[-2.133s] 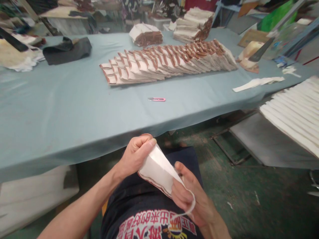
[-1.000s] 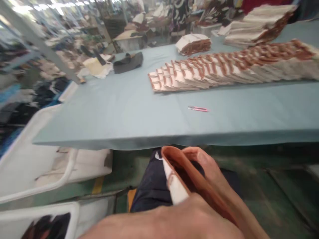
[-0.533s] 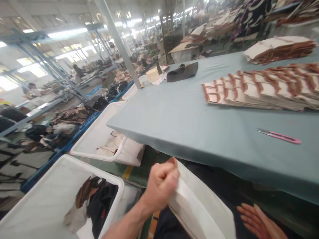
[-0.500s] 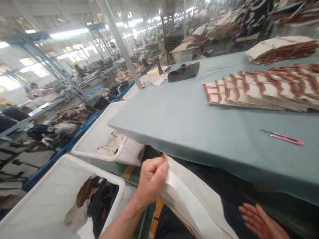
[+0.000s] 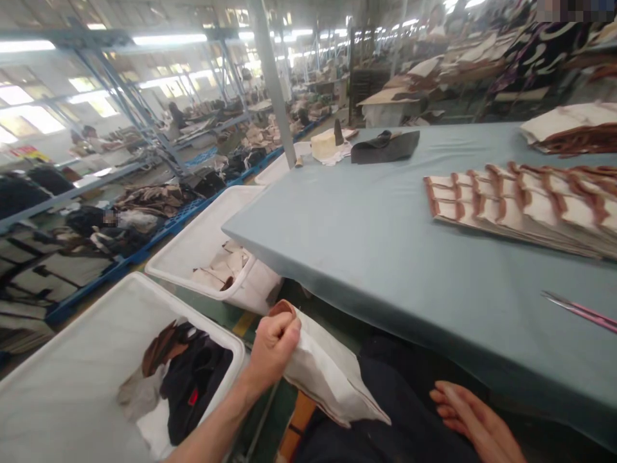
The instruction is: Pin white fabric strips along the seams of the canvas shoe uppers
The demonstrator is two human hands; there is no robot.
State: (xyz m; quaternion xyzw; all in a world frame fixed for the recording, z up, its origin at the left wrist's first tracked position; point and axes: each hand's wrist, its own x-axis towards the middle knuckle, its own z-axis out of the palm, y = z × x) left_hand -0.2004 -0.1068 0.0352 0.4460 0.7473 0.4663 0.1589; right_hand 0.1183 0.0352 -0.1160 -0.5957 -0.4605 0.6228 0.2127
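White bin (image 5: 72,386) of dark cloth (image 5: 190,373), left grip (image 5: 272,341) clamping pale fabric (image 5: 328,370), right grip (image 5: 470,411) loose

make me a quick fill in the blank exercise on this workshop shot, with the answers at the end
1. The white fabric piece is gripped in the person's ____ hand.
2. The snips on the table have ____ handles.
3. In the nearer white bin, the dark cloth shows a small patch coloured ____.
4. The overlapping fabric pieces in the row on the table have ____ edging.

Missing words: left; pink; red; brown.
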